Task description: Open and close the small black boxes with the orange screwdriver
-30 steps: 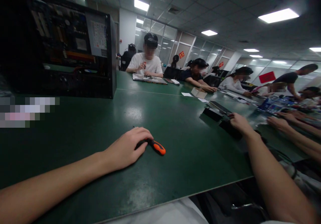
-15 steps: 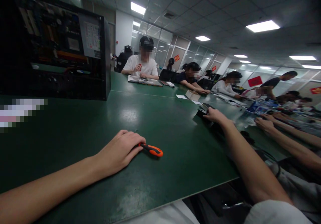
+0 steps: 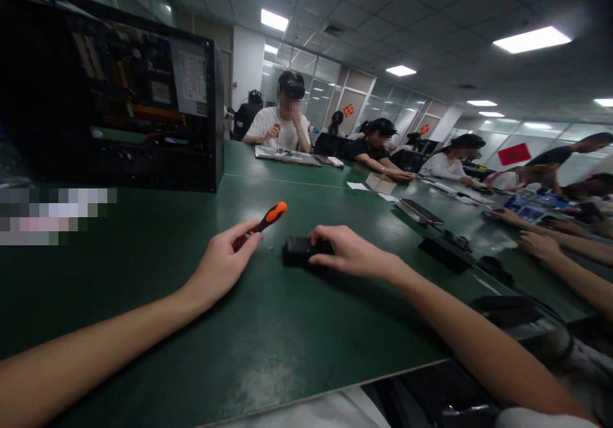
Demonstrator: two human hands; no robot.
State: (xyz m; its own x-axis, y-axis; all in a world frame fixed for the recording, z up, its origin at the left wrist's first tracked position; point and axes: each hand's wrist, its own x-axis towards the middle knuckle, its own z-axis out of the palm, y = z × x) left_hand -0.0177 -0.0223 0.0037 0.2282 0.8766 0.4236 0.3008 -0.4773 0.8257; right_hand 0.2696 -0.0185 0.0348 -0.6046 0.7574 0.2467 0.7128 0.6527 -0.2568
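Roughly at the middle of the frame, the two hands sit close together over the green desk [image 3: 335,332]. The left hand [image 3: 223,265] is closed on a screwdriver [image 3: 269,217], pinched between thumb and fingertips. Its orange-and-black handle juts out past the fingers and is lifted clear of the desk, so the long axis runs diagonally from lower left to upper right. The metal shaft is hidden by the hand, and where its tip points cannot be told.

Just to the right lies a small black block [image 3: 297,251], flat on the desk with its long side running left to right. The right hand [image 3: 352,253] reaches in from the lower right and grips the block's right end, fingers curled over the top and thumb on the near side. The block thus lies between the two hands, touching the right one and slightly apart from the left fingertips; the screwdriver handle hangs just above and left of it.

An open computer case [image 3: 143,102] stands at the upper left. Another person's hands [image 3: 539,244] rest near the right edge.
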